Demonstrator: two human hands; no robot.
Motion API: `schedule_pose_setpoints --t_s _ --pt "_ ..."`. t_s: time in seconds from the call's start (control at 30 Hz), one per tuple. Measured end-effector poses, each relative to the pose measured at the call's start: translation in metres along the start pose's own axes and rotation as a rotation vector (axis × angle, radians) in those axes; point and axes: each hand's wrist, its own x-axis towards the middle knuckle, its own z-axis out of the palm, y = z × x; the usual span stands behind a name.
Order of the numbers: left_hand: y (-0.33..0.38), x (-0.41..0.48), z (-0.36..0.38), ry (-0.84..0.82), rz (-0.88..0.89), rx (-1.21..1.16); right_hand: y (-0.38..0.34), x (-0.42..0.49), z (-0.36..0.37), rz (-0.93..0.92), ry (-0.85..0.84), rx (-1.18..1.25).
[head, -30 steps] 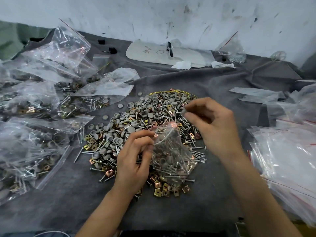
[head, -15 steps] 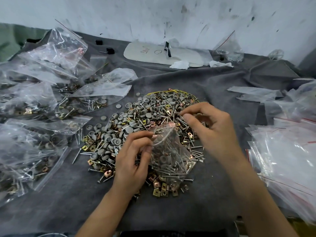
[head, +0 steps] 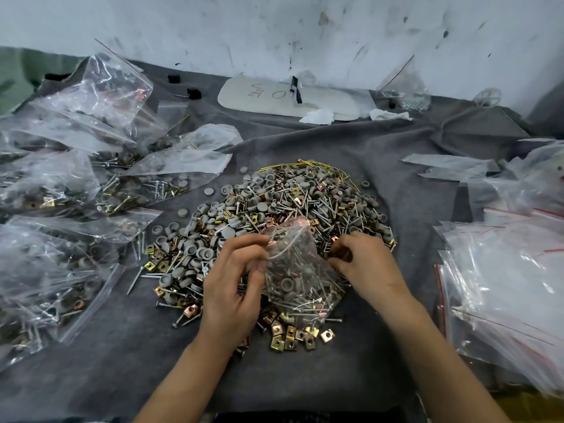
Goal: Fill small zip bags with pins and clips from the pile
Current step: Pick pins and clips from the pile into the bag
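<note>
A big pile (head: 293, 206) of grey round caps, steel pins and brass square clips lies on the grey cloth. My left hand (head: 235, 285) pinches the left rim of a small clear zip bag (head: 299, 276), which is partly filled with pins, caps and clips and rests on the pile's near edge. My right hand (head: 363, 264) sits at the bag's right side, down on the pile with its fingers curled; what they hold is hidden. Loose brass clips (head: 299, 334) lie just below the bag.
Several filled zip bags (head: 61, 227) are heaped on the left. A stack of flat zip bags (head: 506, 285) with red strips lies on the right. A white board (head: 287, 97) and another bag (head: 403, 87) sit by the back wall.
My right hand came down and toward me from the top of the pile to the bag's right side. The left hand kept its hold on the bag's rim.
</note>
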Motion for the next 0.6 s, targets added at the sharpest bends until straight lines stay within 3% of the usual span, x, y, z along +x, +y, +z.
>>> schedule_pose_setpoints --t_s 0.1,0.2,0.3,0.4,0.5,0.6 --pt "0.001 0.001 0.000 0.002 0.007 -0.004 0.001 -0.001 0.001 -0.080 0.073 -0.142" --pt "0.001 0.000 -0.001 0.003 0.010 0.001 -0.001 -0.002 -0.002 -0.087 0.100 -0.115" --pt "0.000 0.000 0.000 0.002 0.008 0.003 -0.017 -0.008 -0.016 -0.137 0.273 0.210" --pt "0.000 0.000 -0.001 -0.005 0.007 0.011 -0.051 -0.019 -0.040 -0.323 0.392 0.500" --pt "0.000 0.001 -0.001 -0.022 0.051 0.041 -0.080 -0.026 -0.051 -0.531 0.396 0.409" --pt "-0.002 0.000 -0.001 -0.031 0.084 0.057 -0.085 -0.023 -0.045 -0.562 0.260 0.227"
